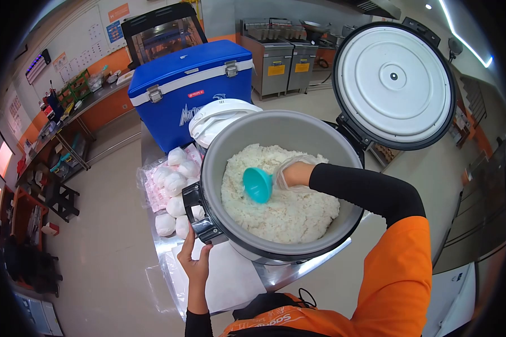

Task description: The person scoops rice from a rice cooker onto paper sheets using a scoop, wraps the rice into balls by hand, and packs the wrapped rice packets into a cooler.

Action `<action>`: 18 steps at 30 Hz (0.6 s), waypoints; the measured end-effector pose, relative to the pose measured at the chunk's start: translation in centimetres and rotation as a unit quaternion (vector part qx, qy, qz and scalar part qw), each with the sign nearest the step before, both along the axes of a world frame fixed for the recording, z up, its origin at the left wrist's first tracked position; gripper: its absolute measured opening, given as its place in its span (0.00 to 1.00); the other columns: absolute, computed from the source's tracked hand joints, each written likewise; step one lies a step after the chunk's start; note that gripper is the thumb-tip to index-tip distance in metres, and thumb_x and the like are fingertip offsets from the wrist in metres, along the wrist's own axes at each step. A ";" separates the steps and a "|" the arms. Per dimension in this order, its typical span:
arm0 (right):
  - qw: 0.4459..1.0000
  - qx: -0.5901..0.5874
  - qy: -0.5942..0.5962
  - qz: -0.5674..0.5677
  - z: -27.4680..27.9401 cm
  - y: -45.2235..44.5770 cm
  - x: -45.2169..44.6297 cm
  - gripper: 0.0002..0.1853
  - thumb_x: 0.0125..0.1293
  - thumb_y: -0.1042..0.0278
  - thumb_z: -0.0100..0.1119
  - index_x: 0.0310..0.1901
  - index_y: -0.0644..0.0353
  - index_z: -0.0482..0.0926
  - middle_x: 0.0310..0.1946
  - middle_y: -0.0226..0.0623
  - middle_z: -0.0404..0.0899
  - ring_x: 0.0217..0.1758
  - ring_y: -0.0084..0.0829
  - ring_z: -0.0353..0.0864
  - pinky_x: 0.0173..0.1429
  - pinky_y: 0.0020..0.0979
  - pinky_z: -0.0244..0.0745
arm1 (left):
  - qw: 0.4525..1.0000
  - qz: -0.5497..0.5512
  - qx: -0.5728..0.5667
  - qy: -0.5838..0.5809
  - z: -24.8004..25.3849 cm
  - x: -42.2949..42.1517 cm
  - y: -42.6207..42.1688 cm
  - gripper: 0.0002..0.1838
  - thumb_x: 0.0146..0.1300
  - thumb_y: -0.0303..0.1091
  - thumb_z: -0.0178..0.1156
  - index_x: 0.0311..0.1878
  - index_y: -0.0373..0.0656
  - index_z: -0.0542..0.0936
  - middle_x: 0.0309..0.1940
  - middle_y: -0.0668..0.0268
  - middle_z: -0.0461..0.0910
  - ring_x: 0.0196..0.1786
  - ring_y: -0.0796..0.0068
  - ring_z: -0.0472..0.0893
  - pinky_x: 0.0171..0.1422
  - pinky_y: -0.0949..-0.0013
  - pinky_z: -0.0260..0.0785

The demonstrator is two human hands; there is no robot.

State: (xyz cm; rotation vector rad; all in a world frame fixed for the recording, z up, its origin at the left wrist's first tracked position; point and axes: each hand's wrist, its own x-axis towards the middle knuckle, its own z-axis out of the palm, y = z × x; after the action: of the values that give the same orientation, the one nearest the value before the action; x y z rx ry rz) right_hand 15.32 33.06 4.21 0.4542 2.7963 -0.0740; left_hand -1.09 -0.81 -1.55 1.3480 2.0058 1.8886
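A large rice cooker (281, 119) stands with its grey pot part full of white rice (289, 224). My right hand (291, 173), in a clear plastic glove, reaches down into the pot. It is closed on a teal bowl-shaped scoop (257, 185), tilted against the rice; the fingers are partly hidden by glove and rice. Outside the pot, my left hand (194, 261) holds the black side handle (201, 216) by its lower end, thumb and forefinger showing. Several round white wrapped bundles (175, 183) are piled beside that handle, some on pink-printed plastic.
The cooker's round lid (395, 84) stands raised at the right. Behind the pot are a white-lidded container (222, 115) and a blue cooler box (191, 84). White sheets (225, 278) lie on the metal table near me. Fryers (270, 62) stand at the back wall.
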 end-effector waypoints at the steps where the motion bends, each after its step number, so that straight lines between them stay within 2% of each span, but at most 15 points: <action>1: 0.998 0.049 0.020 -0.018 0.5 -0.1 1.2 0.15 0.57 0.57 0.54 0.33 0.58 0.84 0.35 0.44 0.83 0.38 0.44 0.81 0.40 0.44 0.74 | 1.000 -0.002 0.000 -0.018 -0.2 0.1 -0.1 0.37 0.49 0.26 0.69 0.65 0.35 0.69 0.57 0.50 0.76 0.59 0.64 0.77 0.63 0.67 0.65; 2: 0.994 0.099 0.040 -0.036 1.0 -0.1 2.0 0.12 0.54 0.60 0.56 0.33 0.57 0.84 0.35 0.43 0.83 0.38 0.44 0.83 0.41 0.45 0.74 | 0.999 -0.004 0.000 -0.035 -0.3 0.1 -0.1 0.36 0.49 0.26 0.69 0.64 0.35 0.69 0.57 0.50 0.76 0.59 0.64 0.77 0.63 0.67 0.65; 5: 0.986 0.138 0.022 -0.088 4.9 0.1 3.2 0.12 0.54 0.60 0.57 0.33 0.58 0.84 0.32 0.42 0.83 0.38 0.43 0.83 0.40 0.44 0.75 | 0.999 -0.001 0.009 -0.034 -0.2 0.1 0.1 0.36 0.49 0.27 0.70 0.64 0.35 0.70 0.57 0.51 0.76 0.59 0.64 0.77 0.63 0.67 0.65; 6: 0.982 0.154 0.002 -0.110 6.4 -1.2 3.3 0.13 0.54 0.60 0.57 0.33 0.60 0.84 0.33 0.44 0.83 0.36 0.44 0.83 0.39 0.41 0.75 | 1.000 0.000 0.009 -0.029 -0.3 0.1 0.1 0.35 0.49 0.27 0.70 0.63 0.35 0.70 0.57 0.51 0.76 0.59 0.64 0.77 0.64 0.67 0.64; 7: 0.990 0.124 -0.003 -0.064 6.2 -1.8 3.6 0.13 0.54 0.61 0.57 0.33 0.61 0.83 0.33 0.45 0.83 0.36 0.45 0.83 0.38 0.41 0.75 | 1.000 0.002 0.008 -0.023 -0.2 0.0 0.0 0.35 0.49 0.27 0.70 0.63 0.35 0.71 0.56 0.51 0.77 0.59 0.63 0.77 0.64 0.66 0.64; 9: 0.998 0.061 -0.014 0.028 5.2 -3.3 4.3 0.12 0.53 0.63 0.58 0.33 0.63 0.83 0.33 0.47 0.83 0.35 0.46 0.82 0.37 0.42 0.75 | 0.996 0.035 -0.022 0.081 0.1 -0.2 -0.2 0.34 0.49 0.27 0.70 0.62 0.35 0.72 0.56 0.51 0.77 0.60 0.62 0.76 0.65 0.66 0.64; 10: 0.999 0.048 -0.006 0.005 4.3 -5.1 3.6 0.09 0.50 0.66 0.59 0.28 0.61 0.83 0.28 0.45 0.81 0.32 0.44 0.82 0.34 0.41 0.75 | 0.989 0.052 -0.037 0.132 0.3 -0.2 -0.2 0.33 0.49 0.27 0.70 0.61 0.35 0.73 0.56 0.52 0.77 0.60 0.61 0.76 0.65 0.66 0.63; 11: 0.999 0.033 0.002 -0.019 3.4 -6.9 2.5 0.05 0.46 0.69 0.61 0.24 0.60 0.82 0.23 0.43 0.80 0.28 0.42 0.81 0.31 0.40 0.75 | 0.990 0.044 -0.043 0.125 0.6 -0.2 -0.3 0.32 0.49 0.26 0.70 0.61 0.34 0.73 0.56 0.52 0.77 0.60 0.60 0.76 0.65 0.66 0.63; 14: 0.999 -0.006 0.002 0.052 1.0 -7.7 1.2 0.05 0.44 0.68 0.63 0.22 0.59 0.82 0.21 0.39 0.79 0.26 0.40 0.80 0.29 0.40 0.75 | 0.994 0.023 -0.056 0.088 1.8 0.1 -0.4 0.31 0.49 0.25 0.69 0.60 0.34 0.74 0.56 0.51 0.77 0.61 0.58 0.75 0.65 0.65 0.63; 17: 0.966 0.051 -0.052 0.250 1.3 -8.5 1.1 0.06 0.44 0.68 0.65 0.23 0.59 0.82 0.22 0.38 0.80 0.26 0.37 0.81 0.29 0.38 0.76 | 0.998 0.008 -0.055 0.036 2.5 0.4 -0.7 0.31 0.50 0.23 0.69 0.60 0.33 0.73 0.57 0.50 0.76 0.60 0.60 0.76 0.65 0.66 0.64; 18: 0.955 0.073 -0.125 0.258 2.5 -9.9 0.4 0.05 0.45 0.68 0.65 0.23 0.59 0.82 0.22 0.37 0.80 0.26 0.36 0.81 0.29 0.37 0.76 | 0.998 0.005 -0.049 0.029 2.6 0.5 -0.6 0.32 0.50 0.22 0.69 0.61 0.33 0.73 0.57 0.50 0.76 0.60 0.60 0.76 0.64 0.66 0.64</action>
State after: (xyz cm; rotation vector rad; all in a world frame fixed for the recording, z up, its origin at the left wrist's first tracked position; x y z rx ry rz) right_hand 15.75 23.12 6.73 -0.2329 2.5822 0.2874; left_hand -0.62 -1.39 1.02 1.3849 2.1060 1.7482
